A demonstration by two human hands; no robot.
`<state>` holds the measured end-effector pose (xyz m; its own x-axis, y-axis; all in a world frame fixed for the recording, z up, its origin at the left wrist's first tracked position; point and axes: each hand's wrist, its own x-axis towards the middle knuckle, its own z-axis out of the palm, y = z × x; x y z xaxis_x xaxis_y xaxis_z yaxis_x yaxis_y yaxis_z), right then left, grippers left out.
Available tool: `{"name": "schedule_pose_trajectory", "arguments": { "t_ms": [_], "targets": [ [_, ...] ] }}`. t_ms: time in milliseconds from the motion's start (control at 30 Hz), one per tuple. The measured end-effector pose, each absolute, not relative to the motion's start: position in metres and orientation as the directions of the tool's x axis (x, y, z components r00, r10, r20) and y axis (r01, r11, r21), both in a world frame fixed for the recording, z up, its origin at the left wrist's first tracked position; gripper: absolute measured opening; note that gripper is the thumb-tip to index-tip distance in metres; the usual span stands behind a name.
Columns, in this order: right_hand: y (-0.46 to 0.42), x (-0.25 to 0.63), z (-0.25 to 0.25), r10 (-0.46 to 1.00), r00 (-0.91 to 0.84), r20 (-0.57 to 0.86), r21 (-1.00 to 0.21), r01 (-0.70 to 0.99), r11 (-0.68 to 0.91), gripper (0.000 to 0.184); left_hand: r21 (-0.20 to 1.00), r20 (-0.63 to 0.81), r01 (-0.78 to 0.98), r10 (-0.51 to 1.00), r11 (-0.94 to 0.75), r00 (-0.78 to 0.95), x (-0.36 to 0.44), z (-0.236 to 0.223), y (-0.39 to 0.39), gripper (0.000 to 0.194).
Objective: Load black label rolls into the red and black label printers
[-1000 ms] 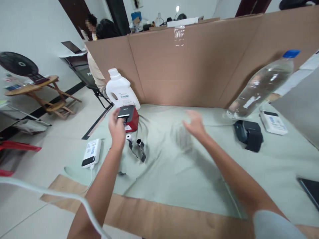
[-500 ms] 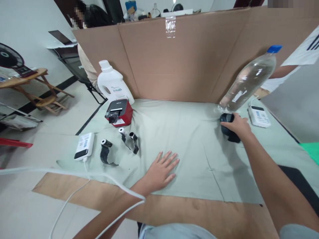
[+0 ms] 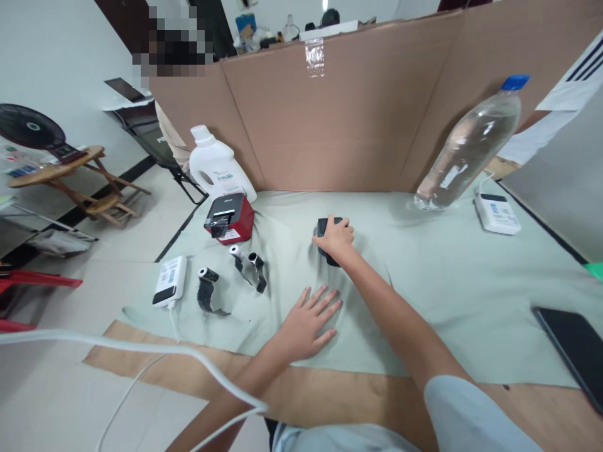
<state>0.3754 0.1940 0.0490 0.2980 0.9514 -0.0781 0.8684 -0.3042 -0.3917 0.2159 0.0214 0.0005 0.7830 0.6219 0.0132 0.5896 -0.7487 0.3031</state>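
My right hand (image 3: 336, 238) is closed over a small black device (image 3: 323, 229) on the pale green cloth (image 3: 447, 282), near the middle of the table. Flat on the cloth closer to me lies my left hand (image 3: 308, 320), fingers spread and holding nothing. To the left stands a red and black label printer (image 3: 229, 218). In front of it lie two small paper rolls with dark curled strips, one (image 3: 249, 269) nearer the printer and one (image 3: 208, 290) further left. A white power bank (image 3: 169, 280) with a white cable lies at the cloth's left edge.
A white detergent jug (image 3: 219, 168) stands behind the printer. A clear water bottle (image 3: 471, 145) with a blue cap leans against the cardboard wall (image 3: 358, 119) at the right, by a white device (image 3: 497, 212). A black phone (image 3: 575, 342) lies far right. Another person's sleeve (image 3: 572, 88) shows beyond.
My right hand has carried the black device from beside the water bottle leftwards to the middle of the cloth. My left hand has stayed flat on the cloth.
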Motion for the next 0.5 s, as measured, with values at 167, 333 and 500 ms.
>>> {"name": "schedule_pose_trajectory", "arguments": {
  "t_ms": [167, 333, 500],
  "targets": [
    [0.181, 0.422, 0.044, 0.992, 0.121, -0.049, -0.501, 0.856, -0.129, 0.087, 0.576, 0.246, 0.588, 0.806, -0.568, 0.538, 0.208, 0.011, 0.061, 0.033],
    [0.181, 0.460, 0.006, 0.984, 0.035, 0.175, -0.656, 0.749, 0.090, 0.065, 0.819, 0.218, 0.489, 0.951, -0.301, 0.221, 0.230, 0.009, 0.152, 0.056],
    [0.172, 0.448, -0.014, 0.975, 0.043, 0.217, -0.649, 0.753, 0.111, 0.067, 0.927, 0.101, 0.333, 0.970, -0.173, 0.222, 0.259, -0.020, 0.191, 0.071]
  ]
}}
